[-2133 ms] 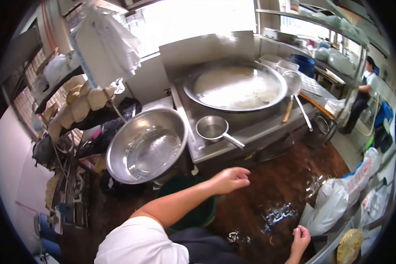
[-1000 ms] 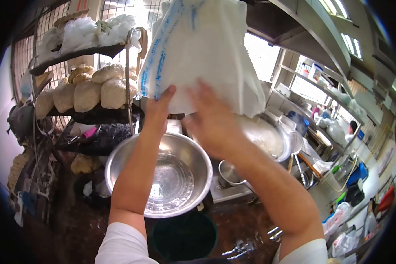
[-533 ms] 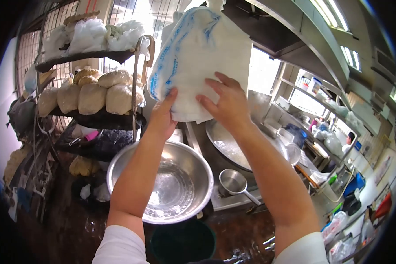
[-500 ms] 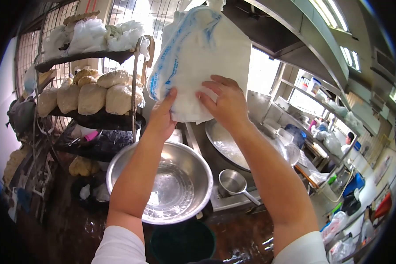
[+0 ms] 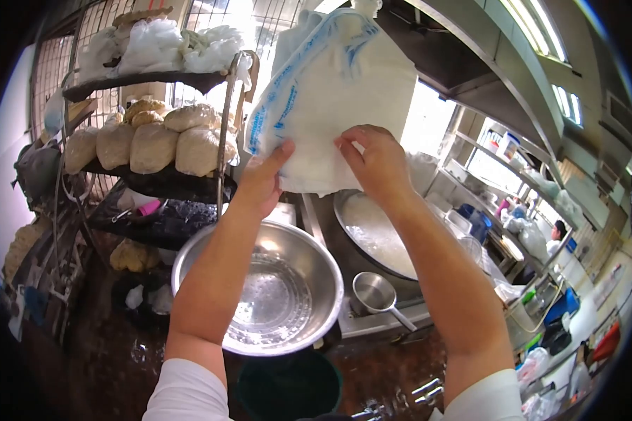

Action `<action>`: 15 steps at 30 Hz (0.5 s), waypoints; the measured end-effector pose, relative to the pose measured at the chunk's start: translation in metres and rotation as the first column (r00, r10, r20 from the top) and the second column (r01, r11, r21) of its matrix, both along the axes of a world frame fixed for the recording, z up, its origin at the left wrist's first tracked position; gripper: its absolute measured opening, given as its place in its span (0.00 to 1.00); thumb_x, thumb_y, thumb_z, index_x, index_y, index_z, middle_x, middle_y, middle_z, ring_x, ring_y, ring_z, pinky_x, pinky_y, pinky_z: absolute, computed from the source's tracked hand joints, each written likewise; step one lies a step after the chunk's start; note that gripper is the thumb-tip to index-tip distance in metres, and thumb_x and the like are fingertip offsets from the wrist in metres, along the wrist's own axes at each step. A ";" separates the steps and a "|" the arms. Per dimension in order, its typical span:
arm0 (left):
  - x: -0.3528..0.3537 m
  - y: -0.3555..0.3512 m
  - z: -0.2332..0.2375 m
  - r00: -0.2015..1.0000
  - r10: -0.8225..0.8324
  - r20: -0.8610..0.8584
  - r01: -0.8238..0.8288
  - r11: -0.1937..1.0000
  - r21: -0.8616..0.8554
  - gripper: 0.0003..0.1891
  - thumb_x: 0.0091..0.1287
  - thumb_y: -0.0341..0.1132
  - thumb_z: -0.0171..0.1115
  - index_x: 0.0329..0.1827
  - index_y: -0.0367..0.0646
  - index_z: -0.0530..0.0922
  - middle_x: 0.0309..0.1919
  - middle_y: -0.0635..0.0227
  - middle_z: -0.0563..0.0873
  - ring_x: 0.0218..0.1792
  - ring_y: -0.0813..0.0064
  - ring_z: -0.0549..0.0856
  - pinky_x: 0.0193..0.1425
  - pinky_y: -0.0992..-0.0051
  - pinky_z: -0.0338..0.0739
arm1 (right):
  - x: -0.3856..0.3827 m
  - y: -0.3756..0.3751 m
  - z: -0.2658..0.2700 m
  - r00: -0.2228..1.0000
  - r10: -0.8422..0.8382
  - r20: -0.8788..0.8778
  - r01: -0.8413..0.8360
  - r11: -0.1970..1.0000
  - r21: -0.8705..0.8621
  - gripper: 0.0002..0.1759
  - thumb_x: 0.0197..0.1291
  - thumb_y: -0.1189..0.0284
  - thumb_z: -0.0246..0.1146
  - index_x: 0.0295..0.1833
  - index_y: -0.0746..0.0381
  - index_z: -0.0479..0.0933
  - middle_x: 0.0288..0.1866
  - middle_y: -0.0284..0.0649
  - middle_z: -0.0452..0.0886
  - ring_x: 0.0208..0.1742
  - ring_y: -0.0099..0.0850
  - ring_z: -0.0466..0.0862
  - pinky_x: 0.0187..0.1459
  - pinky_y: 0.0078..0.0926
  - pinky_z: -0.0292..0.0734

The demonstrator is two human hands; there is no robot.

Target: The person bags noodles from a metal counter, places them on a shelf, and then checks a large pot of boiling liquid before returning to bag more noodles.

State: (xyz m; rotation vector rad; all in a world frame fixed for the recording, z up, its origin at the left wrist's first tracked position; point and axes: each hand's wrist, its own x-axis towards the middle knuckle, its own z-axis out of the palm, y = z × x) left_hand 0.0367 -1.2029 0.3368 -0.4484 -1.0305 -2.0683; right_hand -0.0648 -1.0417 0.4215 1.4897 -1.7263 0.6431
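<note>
A stack of white plastic bags (image 5: 337, 105) with blue print hangs from a knotted top in front of me. My left hand (image 5: 263, 179) is closed on the lower left edge of the stack, thumb in front and fingers behind. My right hand (image 5: 376, 158) is closed in a pinch at the front of the bags, fingertips drawn together on the plastic. Below my left forearm is a wide steel basin (image 5: 323, 309), with white specks inside. Right of it lies a steel dipper (image 5: 374, 290) with its handle pointing toward me.
A large pan (image 5: 379, 231) of pale liquid is set in the stove. At left, a rack (image 5: 147, 83) carries bagged dough lumps (image 5: 203, 151). Under the basin stands a dark green bucket (image 5: 288, 386). Shelves with containers run along the right, where a person (image 5: 557, 235) is partly visible.
My right hand's fingers have gone from spread over the bag to a tighter pinch. My left hand keeps its grip. The view has shifted slightly.
</note>
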 end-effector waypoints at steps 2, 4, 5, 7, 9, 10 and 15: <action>-0.003 -0.001 -0.002 0.998 0.056 -0.031 -0.057 0.997 -0.048 0.29 0.63 0.37 0.69 0.64 0.37 0.69 0.56 0.63 0.80 0.57 0.68 0.81 0.57 0.68 0.79 | 0.004 0.005 0.005 0.995 0.022 0.097 -0.012 0.995 -0.103 0.10 0.62 0.63 0.62 0.42 0.56 0.83 0.41 0.39 0.85 0.50 0.38 0.82 0.50 0.33 0.76; -0.005 -0.005 -0.003 0.993 0.108 0.038 -0.107 0.993 -0.040 0.29 0.61 0.36 0.72 0.63 0.38 0.70 0.55 0.63 0.81 0.55 0.68 0.81 0.55 0.69 0.79 | -0.003 0.012 0.021 0.963 0.102 0.248 -0.046 0.974 -0.220 0.11 0.63 0.63 0.62 0.43 0.59 0.83 0.41 0.37 0.85 0.46 0.32 0.82 0.49 0.29 0.75; -0.007 -0.008 -0.005 0.994 0.107 0.039 -0.105 0.994 -0.038 0.29 0.61 0.36 0.72 0.63 0.38 0.70 0.55 0.63 0.81 0.55 0.68 0.81 0.55 0.69 0.79 | -0.011 0.016 0.031 0.903 0.194 0.385 -0.057 0.939 -0.339 0.12 0.65 0.63 0.62 0.44 0.61 0.83 0.40 0.34 0.85 0.43 0.25 0.82 0.48 0.25 0.74; -0.009 -0.017 -0.009 0.984 0.105 0.142 -0.115 0.991 0.066 0.27 0.62 0.40 0.70 0.62 0.42 0.72 0.56 0.67 0.81 0.58 0.70 0.80 0.61 0.68 0.75 | -0.022 0.031 0.058 0.764 0.475 0.437 -0.187 0.811 -0.554 0.15 0.67 0.59 0.61 0.46 0.58 0.82 0.42 0.30 0.85 0.44 0.19 0.80 0.47 0.21 0.73; -0.010 -0.023 -0.013 0.985 0.088 0.149 -0.104 0.989 0.109 0.26 0.63 0.41 0.69 0.62 0.43 0.72 0.55 0.66 0.81 0.56 0.70 0.81 0.59 0.67 0.77 | -0.017 0.056 0.084 0.682 0.540 0.493 -0.147 0.762 -0.631 0.16 0.67 0.57 0.60 0.44 0.60 0.78 0.39 0.34 0.84 0.43 0.27 0.83 0.46 0.25 0.75; -0.010 -0.026 -0.014 0.985 0.071 0.157 -0.095 0.984 0.151 0.26 0.64 0.42 0.68 0.62 0.43 0.72 0.55 0.66 0.81 0.54 0.69 0.82 0.56 0.67 0.79 | -0.008 0.065 0.092 0.624 0.592 0.510 -0.111 0.713 -0.692 0.17 0.67 0.57 0.61 0.43 0.61 0.77 0.36 0.36 0.83 0.40 0.29 0.83 0.45 0.24 0.75; -0.020 -0.032 -0.020 0.986 0.082 0.142 -0.101 0.986 0.132 0.25 0.65 0.45 0.67 0.62 0.45 0.73 0.53 0.66 0.82 0.52 0.71 0.83 0.51 0.67 0.80 | -0.045 0.093 0.122 0.528 0.664 0.530 0.107 0.568 -0.816 0.15 0.68 0.59 0.59 0.38 0.60 0.78 0.28 0.34 0.79 0.26 0.25 0.77 0.31 0.23 0.70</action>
